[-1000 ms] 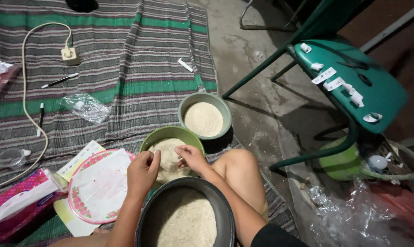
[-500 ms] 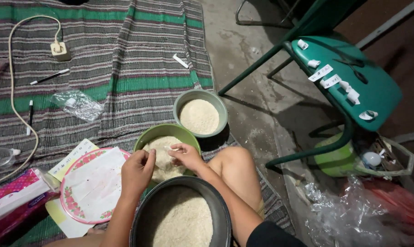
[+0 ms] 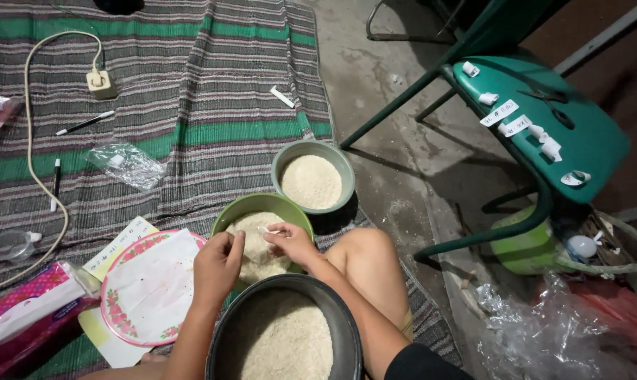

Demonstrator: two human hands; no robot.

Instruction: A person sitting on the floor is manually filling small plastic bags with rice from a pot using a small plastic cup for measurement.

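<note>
Green bowl [image 3: 228, 218] heaped with pale white rice [image 3: 251, 232], near the middle. Left hand [image 3: 218, 264] and right hand [image 3: 290, 243] over it, fingers pinched closed on few grains.

Black pot [image 3: 347, 331] cut off by bottom edge, near rim out of view. Left hand [image 3: 218, 264] and right hand [image 3: 290, 243] cover part of the rice in the green bowl [image 3: 234, 214]; small white bit at the fingertips too small to identify. Pink packet [image 3: 23, 309] clipped at left edge. Paper slips on the green chair [image 3: 600, 141] unreadable.
</note>
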